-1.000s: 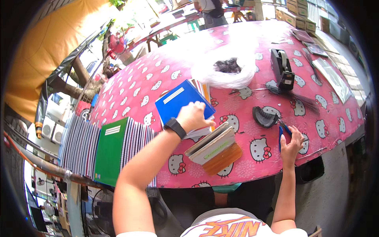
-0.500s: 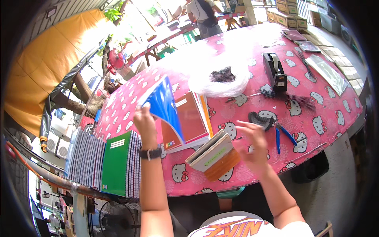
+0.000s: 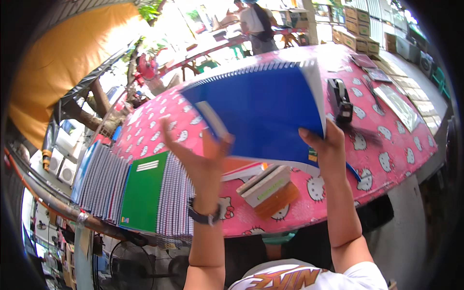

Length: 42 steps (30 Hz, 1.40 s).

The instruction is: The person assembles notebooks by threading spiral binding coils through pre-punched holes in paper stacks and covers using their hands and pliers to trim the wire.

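A blue-covered notebook (image 3: 251, 111) is held up over the table, a row of slots or holes along its far edge and white pages showing at its right side. My right hand (image 3: 331, 142) pinches its near right corner, thumb on the cover. Beside its near left corner, my left hand (image 3: 198, 157) has its fingers spread and holds nothing; whether the fingertips touch the cover I cannot tell. Beneath the notebook lie orange-brown covers and white pages (image 3: 241, 170), mostly hidden. Close by on the table is a wood-and-board block (image 3: 268, 191).
A green notebook (image 3: 142, 193) lies among rows of spiral-bound notebooks (image 3: 104, 179) at the left edge. A black tape dispenser (image 3: 340, 101) and clear plastic sleeves (image 3: 398, 108) are at the right. Blue pliers handles (image 3: 354, 172) show beside my right forearm. A person (image 3: 258, 26) stands beyond the table.
The blue notebook has gone from my left hand to my right and now lies spread out toward me. My left hand has opened; my right hand has closed on the corner.
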Tool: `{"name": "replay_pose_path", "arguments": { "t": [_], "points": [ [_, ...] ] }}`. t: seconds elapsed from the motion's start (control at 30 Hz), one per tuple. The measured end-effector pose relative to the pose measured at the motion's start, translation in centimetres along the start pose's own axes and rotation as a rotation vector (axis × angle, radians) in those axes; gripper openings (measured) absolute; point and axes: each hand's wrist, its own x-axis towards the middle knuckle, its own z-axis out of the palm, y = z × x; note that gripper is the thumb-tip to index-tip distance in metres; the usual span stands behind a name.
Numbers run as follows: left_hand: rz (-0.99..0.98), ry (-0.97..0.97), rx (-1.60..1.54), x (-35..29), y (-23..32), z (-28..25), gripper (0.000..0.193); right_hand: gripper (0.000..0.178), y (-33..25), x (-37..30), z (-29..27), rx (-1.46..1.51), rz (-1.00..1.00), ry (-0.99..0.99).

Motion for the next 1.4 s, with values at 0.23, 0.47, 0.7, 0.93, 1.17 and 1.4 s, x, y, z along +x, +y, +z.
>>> {"name": "replay_pose_path", "arguments": {
  "t": [0.23,0.47,0.7,0.93,1.17,1.4],
  "points": [
    [-0.550,-0.257,-1.075,-2.7,-5.3,-3.0,0.027,0.019,3.4,2.7,-3.6,0.230,0.119,-0.386],
    [-0.506,-0.163,-0.722,-7.0,-2.5,-2.6,0.026,0.015,11.3,2.8,-5.2,0.082,0.208,-0.502],
    [-0.412,-0.119,-0.671,-8.9,-2.2,-2.5,0.017,0.015,11.9,2.8,-5.0,0.021,0.161,-0.522],
    [-0.449,-0.142,-0.663,-9.8,-2.7,-2.8,0.017,0.025,11.3,3.1,-5.0,-0.208,0.221,-0.528],
    [-0.630,-0.044,-0.623,-10.4,-3.3,-1.5,0.029,0.018,19.4,1.0,-6.5,0.000,0.318,-0.667],
    [-0.586,-0.013,-0.747,-10.9,-11.0,-2.7,0.032,0.030,14.4,-11.2,-2.1,-0.453,0.124,-0.645]
  ]
}}
